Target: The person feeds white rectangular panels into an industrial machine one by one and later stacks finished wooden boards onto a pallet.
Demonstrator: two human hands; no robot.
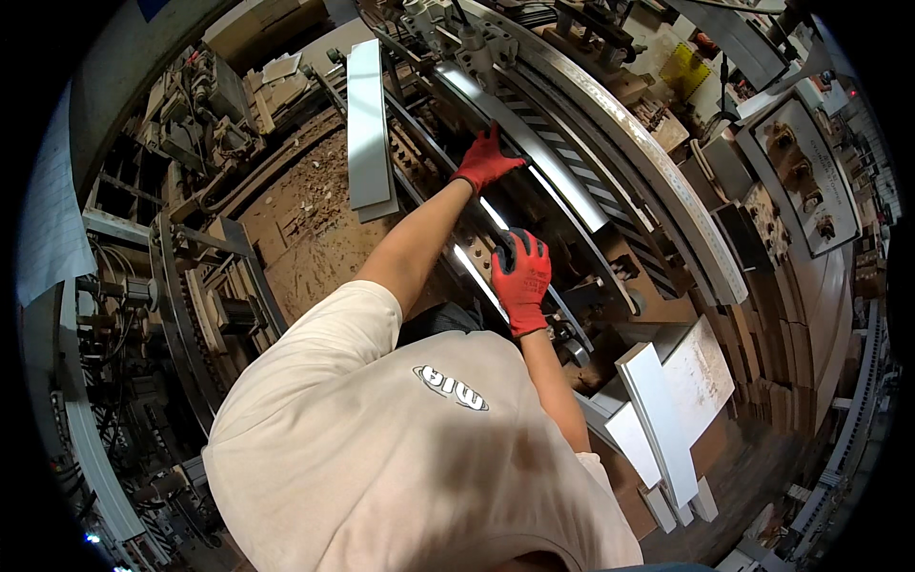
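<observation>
My left hand [489,160], in a red glove with dark tips, reaches over the machine bed with fingers spread. It lies beside a long shiny metal strip [572,191] and holds nothing I can see. Nearer to me, my right hand [523,283], in a red glove with a black-coated palm, is over the narrow metal rails [481,272]. Its fingers are bent and the thumb stands apart, with nothing visible between them. What lies under both palms is hidden.
White boards [370,133] lie across the frame at the left. At the lower right, a white board [660,419] rests on a larger white panel [701,372] above more strips. A curved metal beam [658,157] runs beyond the bed. Brown debris [319,205] covers the surface left of my arm.
</observation>
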